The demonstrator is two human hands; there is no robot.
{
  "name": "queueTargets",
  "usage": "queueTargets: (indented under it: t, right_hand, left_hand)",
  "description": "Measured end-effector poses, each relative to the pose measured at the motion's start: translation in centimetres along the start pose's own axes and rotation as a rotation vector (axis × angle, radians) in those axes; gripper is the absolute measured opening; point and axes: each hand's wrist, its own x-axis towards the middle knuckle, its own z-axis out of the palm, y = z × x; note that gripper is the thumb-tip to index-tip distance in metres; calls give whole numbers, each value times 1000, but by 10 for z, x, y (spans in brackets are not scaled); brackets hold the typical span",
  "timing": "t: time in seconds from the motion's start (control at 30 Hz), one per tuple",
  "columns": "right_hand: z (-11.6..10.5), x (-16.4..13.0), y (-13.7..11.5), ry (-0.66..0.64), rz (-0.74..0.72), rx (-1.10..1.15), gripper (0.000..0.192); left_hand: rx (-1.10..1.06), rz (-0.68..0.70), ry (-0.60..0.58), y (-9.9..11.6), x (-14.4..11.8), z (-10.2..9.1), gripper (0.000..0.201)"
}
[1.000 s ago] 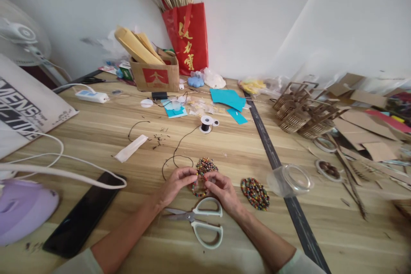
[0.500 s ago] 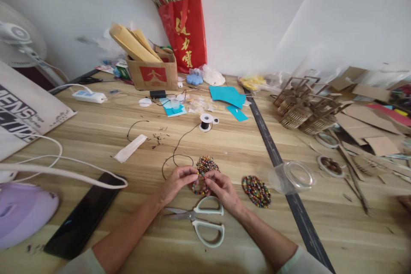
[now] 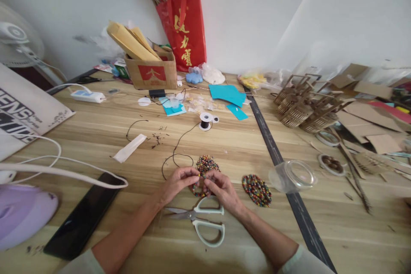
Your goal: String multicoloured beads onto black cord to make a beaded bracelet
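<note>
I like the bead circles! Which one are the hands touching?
The beaded piece between the left hand and right hand, above the scissors. The other bead disc lies untouched, right of the hands.

We see a wooden table [image 3: 96, 132] bearing scissors [image 3: 201, 220] just below our fingers [image 3: 192, 174], a beaded disc [image 3: 257, 190] to their right, a thread spool [image 3: 205, 121] beyond, and a black phone [image 3: 81, 218] far left.
</note>
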Motion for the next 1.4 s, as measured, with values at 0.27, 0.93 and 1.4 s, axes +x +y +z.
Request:
queueTargets:
  t: [0.27,0.93,1.4]
  right_hand:
    - [-1,0,2,-7,8,13,39]
    - [-1,0,1,-26,0,6,37]
    - [2,0,6,37,-160,-110,25]
  left_hand:
    - [-11,9,0,0,1,0,32]
    - [-29,2,22,1,2,0,33]
    - [-71,-18,30,-1,1,-1,37]
